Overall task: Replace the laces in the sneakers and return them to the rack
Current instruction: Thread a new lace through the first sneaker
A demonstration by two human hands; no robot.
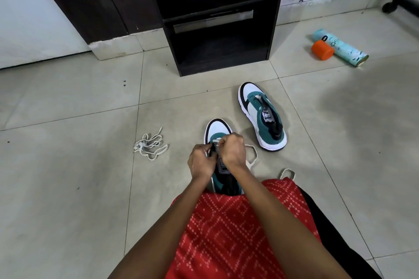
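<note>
Two grips at centre frame, left hand (200, 161) pinching eyelet edge of near sneaker (218, 130), right hand (233, 150) pinching white lace (215, 141): advise feeding it flat, untwisted, ends pulled even.

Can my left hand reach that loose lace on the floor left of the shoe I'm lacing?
Probably yes. The loose lace lies on bare tile just left of the left hand, nothing between them. That hand is pinching the near sneaker at its upper, though, so it must let go first.
</note>
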